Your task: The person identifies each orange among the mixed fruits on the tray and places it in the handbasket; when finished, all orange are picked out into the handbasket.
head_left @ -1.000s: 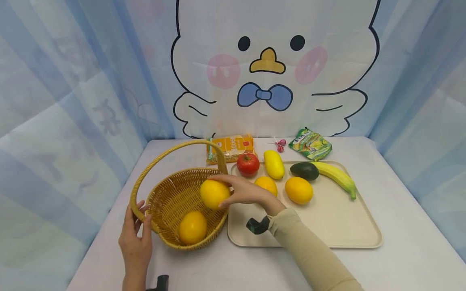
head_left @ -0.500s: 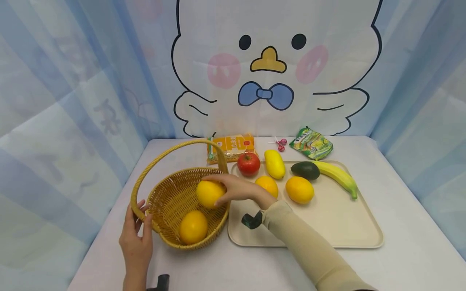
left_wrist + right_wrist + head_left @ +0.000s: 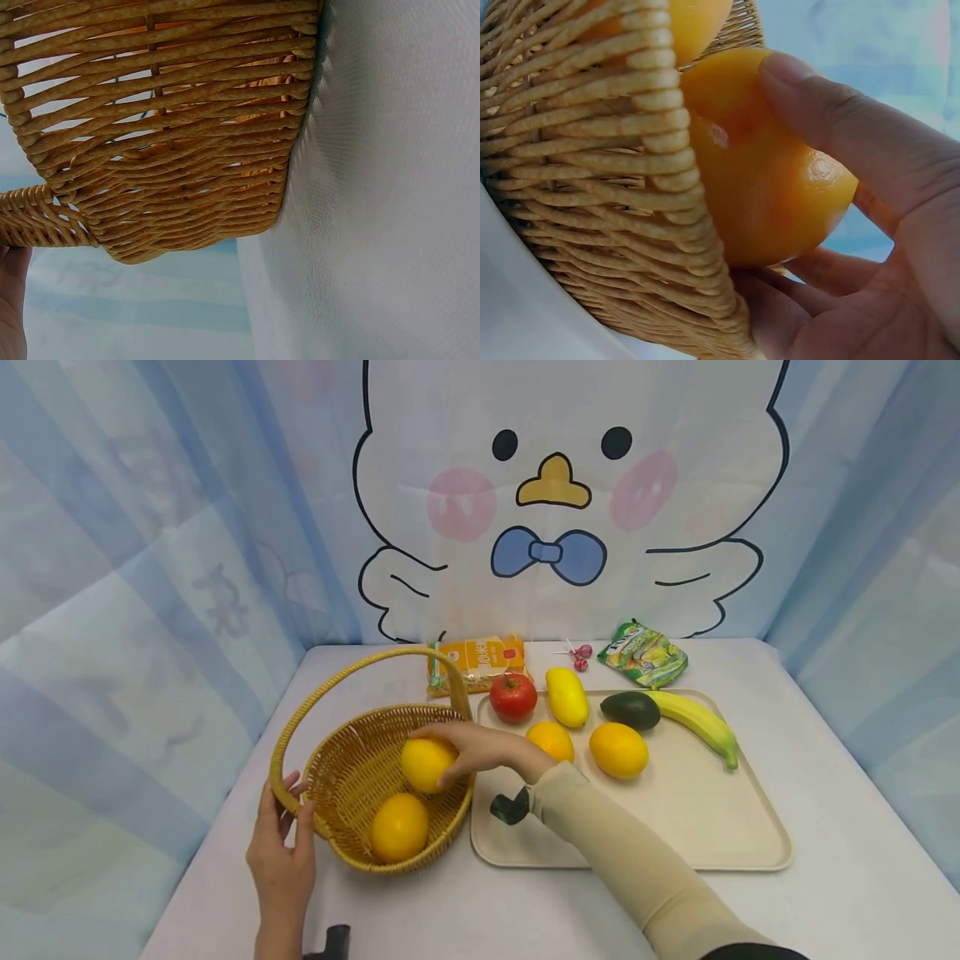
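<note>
A wicker basket with a tall hoop handle stands at the left. My left hand grips the handle's near-left base, thumb in front and fingers behind; the left wrist view shows only part of this hand beside the basket's woven wall. A smooth yellow-orange fruit is in my right hand, just inside the basket's right rim. Thumb and fingers hold it from opposite sides in the right wrist view, where the fruit is beside the rim. An orange lies in the basket.
The beige tray at the right bears a tomato, mango, another orange, a lemon-like fruit, dark-green avocado and banana. Behind lie an orange packet, lollipops and a green bag.
My right hand has moved left and slightly down with the fruit, further into the basket. The left hand stays on the handle and the basket has not visibly moved.
</note>
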Demonstrator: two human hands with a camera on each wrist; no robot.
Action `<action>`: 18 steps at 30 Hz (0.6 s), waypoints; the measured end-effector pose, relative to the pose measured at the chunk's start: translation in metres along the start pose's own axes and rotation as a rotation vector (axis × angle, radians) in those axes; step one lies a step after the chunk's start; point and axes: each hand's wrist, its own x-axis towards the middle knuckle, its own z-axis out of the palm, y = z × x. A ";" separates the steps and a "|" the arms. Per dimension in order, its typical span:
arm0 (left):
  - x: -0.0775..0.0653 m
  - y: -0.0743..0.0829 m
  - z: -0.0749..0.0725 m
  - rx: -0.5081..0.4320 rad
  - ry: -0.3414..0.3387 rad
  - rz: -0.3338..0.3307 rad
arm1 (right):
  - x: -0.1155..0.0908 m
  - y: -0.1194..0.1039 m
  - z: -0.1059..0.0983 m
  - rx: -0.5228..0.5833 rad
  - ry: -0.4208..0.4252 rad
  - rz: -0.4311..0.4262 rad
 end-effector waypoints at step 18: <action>0.000 0.000 0.001 0.009 0.012 0.004 | 0.011 -0.001 -0.002 -0.005 -0.151 0.081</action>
